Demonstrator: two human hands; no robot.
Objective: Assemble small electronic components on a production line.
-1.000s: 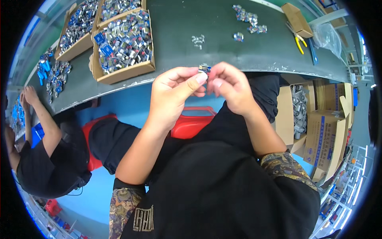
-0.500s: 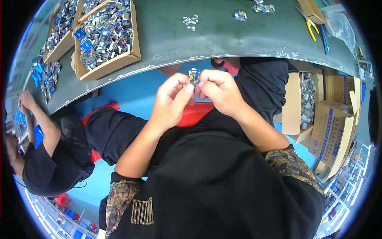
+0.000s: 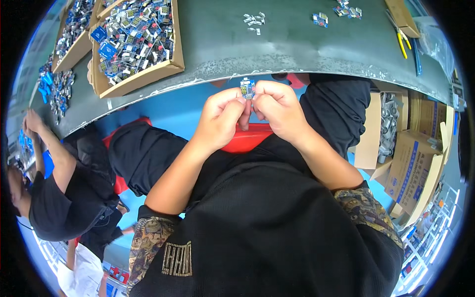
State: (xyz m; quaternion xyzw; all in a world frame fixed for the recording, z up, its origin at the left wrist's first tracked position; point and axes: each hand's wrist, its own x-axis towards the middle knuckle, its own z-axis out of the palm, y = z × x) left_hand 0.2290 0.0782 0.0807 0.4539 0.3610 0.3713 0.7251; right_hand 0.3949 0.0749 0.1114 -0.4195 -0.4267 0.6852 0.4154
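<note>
Between my two hands, just off the table's near edge, is a small blue circuit board with a digit display on its face. My left hand pinches its left side between thumb and fingers. On the opposite side, the thumb and fingers of my right hand grip it too. Fingertips cover the board's lower part. Beyond, on the dark green table, lie a small heap of silvery parts and a single blue board.
A cardboard box heaped with similar boards stands at left. Pliers with yellow handles lie at far right. Below the table on the right is an open carton of grey parts. A co-worker sits at left, hands at the table edge.
My hands and the board have moved slightly up and right in the picture. The table things also appear shifted right. Someone in white has come into sight at lower left.
</note>
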